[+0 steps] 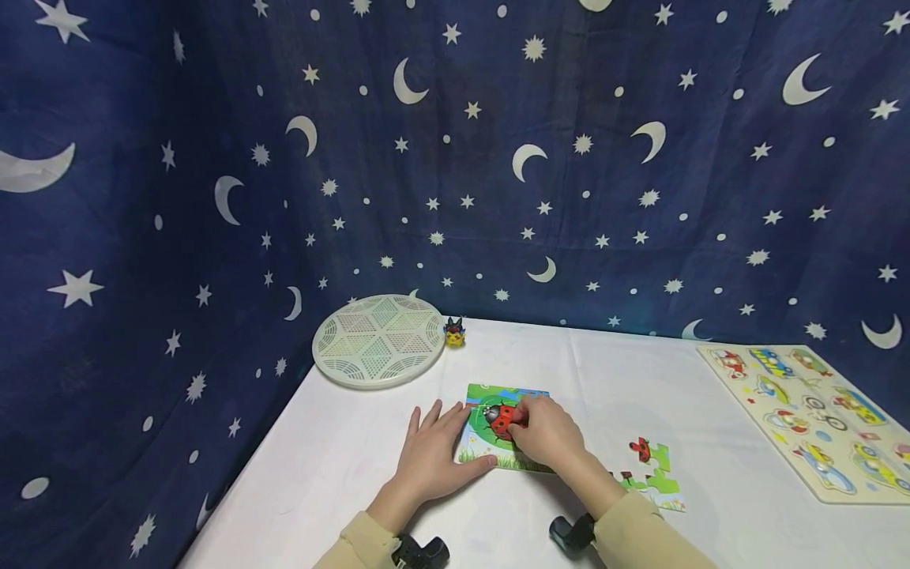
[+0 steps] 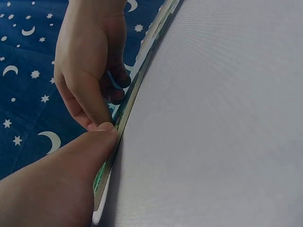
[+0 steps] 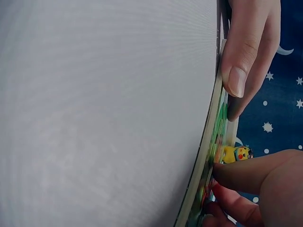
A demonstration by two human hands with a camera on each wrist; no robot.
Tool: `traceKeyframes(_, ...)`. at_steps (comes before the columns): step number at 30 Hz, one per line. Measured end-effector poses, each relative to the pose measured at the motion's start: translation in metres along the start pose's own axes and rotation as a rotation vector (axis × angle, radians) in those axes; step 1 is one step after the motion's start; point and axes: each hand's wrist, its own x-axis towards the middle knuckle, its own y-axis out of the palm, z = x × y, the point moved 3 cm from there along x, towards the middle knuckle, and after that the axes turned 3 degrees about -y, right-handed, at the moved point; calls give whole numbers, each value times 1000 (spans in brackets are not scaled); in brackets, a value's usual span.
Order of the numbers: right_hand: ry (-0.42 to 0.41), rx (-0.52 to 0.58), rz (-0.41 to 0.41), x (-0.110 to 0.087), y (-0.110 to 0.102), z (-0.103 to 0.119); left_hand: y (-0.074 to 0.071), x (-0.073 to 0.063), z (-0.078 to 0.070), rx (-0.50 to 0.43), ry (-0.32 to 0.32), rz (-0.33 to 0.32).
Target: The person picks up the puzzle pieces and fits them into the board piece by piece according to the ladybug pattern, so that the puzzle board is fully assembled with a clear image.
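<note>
A square ladybug jigsaw puzzle (image 1: 485, 454) lies on the table, green with a red and black ladybug in the middle. My left hand (image 1: 435, 458) lies along the puzzle's left side with fingers stretched out; its thumb touches the front edge, as the left wrist view also shows. Over the right part of the ladybug, my right hand (image 1: 547, 431) has its fingers curled, and thumb and fingertips pinch at a red puzzle piece (image 1: 502, 422), mostly hidden under them. Loose puzzle pieces (image 1: 659, 482), green with bits of red ladybug, lie right of my right forearm.
A round pale perforated tray (image 1: 378, 341) sits at the back left, and a small yellow figurine (image 1: 455, 335) stands beside it. At the right lies a wooden vehicle puzzle board (image 1: 810, 423). A dark blue curtain (image 1: 483, 174) with moons and stars hangs behind the white table (image 1: 341, 474).
</note>
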Motion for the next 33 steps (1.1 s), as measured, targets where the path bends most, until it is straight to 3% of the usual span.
traceKeyframes(6,-1,9,-4,2,0,-2,-1,0,0,0,0,-4)
traceKeyframes(21,-135,152,52,-18,-13,-12,1,-1,3,0,-6,-2)
traceKeyframes(33,-17,217,38,-35,-33,-44,2,-1,1,-7,6,-18)
